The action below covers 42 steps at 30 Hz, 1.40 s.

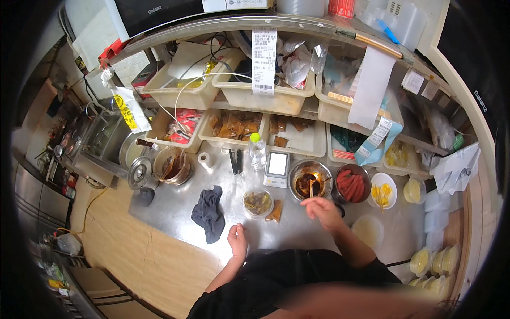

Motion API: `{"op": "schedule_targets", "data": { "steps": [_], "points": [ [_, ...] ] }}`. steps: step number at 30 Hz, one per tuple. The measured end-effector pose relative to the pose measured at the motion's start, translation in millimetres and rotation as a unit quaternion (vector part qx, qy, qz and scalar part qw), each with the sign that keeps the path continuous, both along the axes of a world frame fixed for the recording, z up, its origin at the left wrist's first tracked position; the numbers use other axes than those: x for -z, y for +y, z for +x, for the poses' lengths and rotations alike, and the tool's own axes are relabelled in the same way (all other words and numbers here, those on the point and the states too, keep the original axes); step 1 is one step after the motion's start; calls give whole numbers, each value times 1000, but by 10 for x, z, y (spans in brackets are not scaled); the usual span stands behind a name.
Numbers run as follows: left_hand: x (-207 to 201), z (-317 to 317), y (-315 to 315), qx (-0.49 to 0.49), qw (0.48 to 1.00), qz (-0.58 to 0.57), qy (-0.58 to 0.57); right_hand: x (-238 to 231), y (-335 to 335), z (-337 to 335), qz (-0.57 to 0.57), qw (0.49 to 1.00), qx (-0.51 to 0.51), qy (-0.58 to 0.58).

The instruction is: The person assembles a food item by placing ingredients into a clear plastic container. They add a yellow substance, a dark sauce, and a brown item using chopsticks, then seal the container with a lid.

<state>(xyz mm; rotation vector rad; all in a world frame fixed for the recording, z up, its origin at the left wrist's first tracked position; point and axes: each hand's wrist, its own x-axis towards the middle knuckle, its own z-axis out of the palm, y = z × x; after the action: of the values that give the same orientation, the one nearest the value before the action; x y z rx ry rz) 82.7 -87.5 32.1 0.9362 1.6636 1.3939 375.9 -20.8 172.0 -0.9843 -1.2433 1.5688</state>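
My right hand (pixel 323 211) is closed on light wooden chopsticks (pixel 311 189), whose tips reach into a metal bowl (pixel 294 186) of dark red-brown sauce. Another utensil's handle leans on that bowl's right rim. At the counter's front edge, my left hand (pixel 237 242) is loosely closed with the thumb up, and nothing shows in it. Between the hands stands a round clear tub (pixel 258 203) of greenish-brown food. A small brown sauce packet (pixel 274 211) lies against the tub's right side. Behind them sits a white scale (pixel 277 169) with a grey screen.
Left lie a dark cloth (pixel 209 215), black-handled scissors (pixel 236 161) and a sauce tub (pixel 172 166). A bottle (pixel 257 151) stands behind. Rightward are a bowl of red sausages (pixel 353 183), a white bowl with yellow pieces (pixel 383 190) and a round lid (pixel 367 232). Bins (pixel 234 141) line the back.
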Motion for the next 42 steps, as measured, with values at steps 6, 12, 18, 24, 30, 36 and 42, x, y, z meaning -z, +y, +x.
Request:
{"op": "schedule_targets", "data": {
  "steps": [6,12,18,24,30,36,42],
  "points": [
    [-42,32,61,20,1000,-5,-16,-1407,5,-163,402,814,-308,283],
    [-89,103,61,45,998,-1,-38,-2229,-85,-568,459,765,-339,297],
    [-16,64,5,26,998,-7,-62,-2394,-14,-723,441,750,-404,282],
    [2,66,6,33,996,-12,-78,-2410,-16,-770,433,750,-399,302],
    [2,135,48,45,995,-24,-89,-2399,-5,-737,434,746,-397,313],
    [7,109,55,43,996,-25,-71,-2253,147,-586,488,737,-324,337],
    [23,92,30,50,993,-60,-87,-2120,300,-423,486,741,-324,330]
  ]
}}
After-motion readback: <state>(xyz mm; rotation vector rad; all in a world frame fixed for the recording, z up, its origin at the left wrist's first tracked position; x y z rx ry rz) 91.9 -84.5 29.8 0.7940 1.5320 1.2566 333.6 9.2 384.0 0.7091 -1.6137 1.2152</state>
